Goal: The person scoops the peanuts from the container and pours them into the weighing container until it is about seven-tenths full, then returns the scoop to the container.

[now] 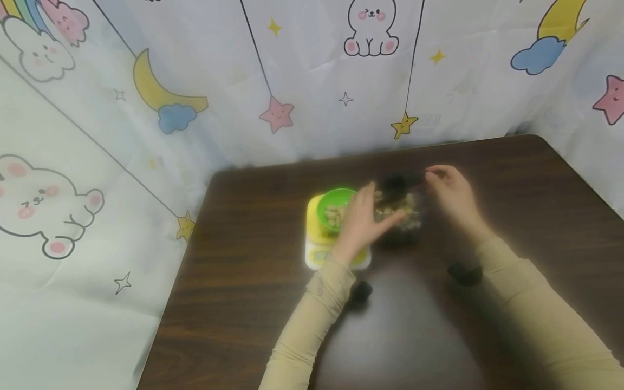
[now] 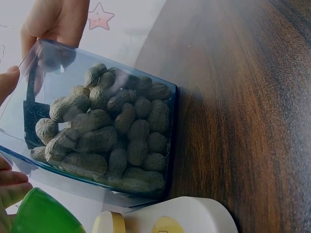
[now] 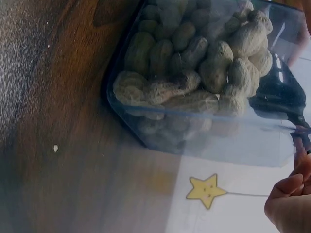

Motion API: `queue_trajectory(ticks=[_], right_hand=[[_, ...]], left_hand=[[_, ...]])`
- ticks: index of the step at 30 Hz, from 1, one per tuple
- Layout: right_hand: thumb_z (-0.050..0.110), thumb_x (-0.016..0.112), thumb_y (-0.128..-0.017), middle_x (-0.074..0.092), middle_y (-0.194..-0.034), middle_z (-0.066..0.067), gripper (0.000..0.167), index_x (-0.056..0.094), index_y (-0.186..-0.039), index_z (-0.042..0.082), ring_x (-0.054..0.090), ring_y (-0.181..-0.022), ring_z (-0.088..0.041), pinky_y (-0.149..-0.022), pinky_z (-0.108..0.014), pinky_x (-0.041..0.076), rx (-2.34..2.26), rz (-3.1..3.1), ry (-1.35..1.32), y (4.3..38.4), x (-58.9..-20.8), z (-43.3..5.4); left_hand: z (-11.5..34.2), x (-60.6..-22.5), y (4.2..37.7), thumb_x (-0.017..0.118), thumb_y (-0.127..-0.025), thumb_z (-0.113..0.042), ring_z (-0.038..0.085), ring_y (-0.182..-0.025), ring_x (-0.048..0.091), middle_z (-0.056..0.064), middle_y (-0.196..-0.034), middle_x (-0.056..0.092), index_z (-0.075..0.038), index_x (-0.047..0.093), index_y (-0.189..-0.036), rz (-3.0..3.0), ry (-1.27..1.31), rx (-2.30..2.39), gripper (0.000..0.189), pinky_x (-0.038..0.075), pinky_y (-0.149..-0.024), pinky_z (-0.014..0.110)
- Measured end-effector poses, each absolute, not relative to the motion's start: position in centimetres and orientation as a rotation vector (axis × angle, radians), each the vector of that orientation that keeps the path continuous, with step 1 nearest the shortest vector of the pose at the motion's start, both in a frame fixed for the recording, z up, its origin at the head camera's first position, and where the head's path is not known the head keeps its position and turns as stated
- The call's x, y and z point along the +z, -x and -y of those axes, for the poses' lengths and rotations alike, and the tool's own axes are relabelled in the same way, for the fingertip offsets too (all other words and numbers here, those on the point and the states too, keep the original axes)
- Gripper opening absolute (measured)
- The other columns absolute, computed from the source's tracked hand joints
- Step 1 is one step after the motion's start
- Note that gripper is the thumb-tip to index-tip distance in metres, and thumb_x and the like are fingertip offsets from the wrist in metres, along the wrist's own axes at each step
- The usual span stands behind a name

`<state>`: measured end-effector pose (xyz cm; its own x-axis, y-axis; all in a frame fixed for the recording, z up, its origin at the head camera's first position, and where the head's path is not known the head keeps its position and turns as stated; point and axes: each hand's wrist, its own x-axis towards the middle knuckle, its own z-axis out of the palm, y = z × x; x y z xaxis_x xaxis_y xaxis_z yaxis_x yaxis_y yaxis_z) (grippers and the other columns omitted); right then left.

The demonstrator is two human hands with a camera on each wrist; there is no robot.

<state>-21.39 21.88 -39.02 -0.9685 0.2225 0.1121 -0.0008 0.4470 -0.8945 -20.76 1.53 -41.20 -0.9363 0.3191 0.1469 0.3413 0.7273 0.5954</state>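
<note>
A clear plastic container of unshelled peanuts stands on the table, its walls see-through. My left hand holds the container at its left side, thumb on the near wall and fingers on the left wall. From the right, my right hand pinches the thin handle of a black scoop. The scoop's head is inside the container beside the peanuts. Left of it, a green bowl with peanuts in it sits on a yellow and white kitchen scale, partly hidden behind my left hand.
The dark wooden table has its far edge close to a white printed curtain. Under each forearm a dark wrist piece shows. A small pale crumb lies on the table by the container.
</note>
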Motion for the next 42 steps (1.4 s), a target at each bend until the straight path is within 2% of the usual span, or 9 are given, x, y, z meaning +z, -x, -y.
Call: queue_trajectory(ticks=[6, 13, 16, 21, 29, 34, 39, 42], right_hand=[[0.041, 0.049, -0.094, 0.052, -0.071, 0.022, 0.032, 0.053, -0.116, 0.017, 0.052, -0.067, 0.001, -0.055, -0.02, 0.044, 1.555, 2.486, 0.197, 21.4, -39.1, -21.9], [0.042, 0.048, -0.095, 0.054, -0.073, 0.024, 0.033, 0.053, -0.118, 0.02, 0.054, -0.07, 0.003, -0.062, -0.018, 0.046, 1.61, 2.479, 0.215, 21.6, -39.5, -22.7], [0.042, 0.048, -0.095, 0.054, -0.073, 0.024, 0.025, 0.054, -0.114, 0.027, 0.054, -0.071, 0.004, -0.066, -0.016, 0.045, 1.682, 2.45, 0.233, 21.5, -39.6, -23.1], [0.03, 0.053, -0.094, 0.056, -0.075, 0.017, 0.008, 0.056, -0.103, 0.03, 0.055, -0.07, 0.002, -0.066, -0.012, 0.045, 1.943, 2.28, 0.244, 21.4, -39.6, -23.5], [0.019, 0.06, -0.091, 0.058, -0.071, 0.008, 0.008, 0.058, -0.099, 0.017, 0.054, -0.064, -0.005, -0.057, -0.015, 0.045, 2.296, 1.901, 0.199, 21.4, -38.8, -23.1], [0.016, 0.061, -0.09, 0.057, -0.072, 0.006, 0.01, 0.06, -0.098, 0.012, 0.054, -0.062, -0.006, -0.055, -0.016, 0.045, 2.395, 1.741, 0.146, 21.3, -37.9, -22.5], [0.016, 0.062, -0.089, 0.056, -0.065, 0.006, 0.006, 0.061, -0.095, 0.013, 0.054, -0.059, -0.006, -0.053, -0.016, 0.043, 2.378, 1.69, 0.153, 21.5, -37.5, -22.1], [0.016, 0.062, -0.089, 0.056, -0.068, 0.006, 0.005, 0.062, -0.094, 0.014, 0.054, -0.059, -0.006, -0.054, -0.016, 0.043, 2.373, 1.68, 0.168, 21.6, -37.3, -22.1]], left_hand=[[-1.5, -41.1, 20.8, 0.048, -0.074, -0.078, 0.022, -0.142, 0.028, 0.004, -0.155, 0.024, -0.018, 0.016, -0.15, 2.897, 0.548, -1.003, 0.101, 0.026, -0.116, 0.043], [-1.5, -41.0, 20.8, 0.05, -0.073, -0.077, 0.023, -0.142, 0.028, 0.004, -0.155, 0.025, -0.017, 0.017, -0.149, 2.9, 0.55, -1.016, 0.102, 0.023, -0.117, 0.044], [-1.4, -40.9, 20.8, 0.051, -0.074, -0.077, 0.022, -0.142, 0.027, 0.004, -0.155, 0.026, -0.016, 0.018, -0.149, 2.901, 0.551, -1.02, 0.102, 0.021, -0.118, 0.043], [-1.4, -41.0, 20.8, 0.051, -0.073, -0.076, 0.021, -0.142, 0.028, 0.004, -0.154, 0.027, -0.016, 0.018, -0.149, 2.905, 0.55, -0.981, 0.102, 0.02, -0.119, 0.043], [-1.1, -40.3, 20.7, 0.054, -0.071, -0.077, 0.021, -0.141, 0.03, 0.005, -0.153, 0.03, -0.015, 0.021, -0.149, 2.895, 0.514, -0.966, 0.104, 0.024, -0.118, 0.044], [-0.1, -39.5, 20.6, 0.058, -0.072, -0.072, 0.021, -0.142, 0.026, 0.003, -0.155, 0.024, -0.019, 0.017, -0.15, 2.905, 0.443, -1.079, 0.102, 0.025, -0.117, 0.044], [1.0, -39.1, 21.0, 0.059, -0.071, -0.073, 0.023, -0.143, 0.024, 0.003, -0.156, 0.023, -0.02, 0.017, -0.15, 2.901, 0.371, -1.089, 0.104, 0.02, -0.118, 0.045], [1.6, -38.9, 21.2, 0.06, -0.071, -0.072, 0.023, -0.142, 0.025, 0.005, -0.154, 0.026, -0.017, 0.019, -0.149, 2.878, 0.361, -1.054, 0.104, 0.016, -0.12, 0.042]])
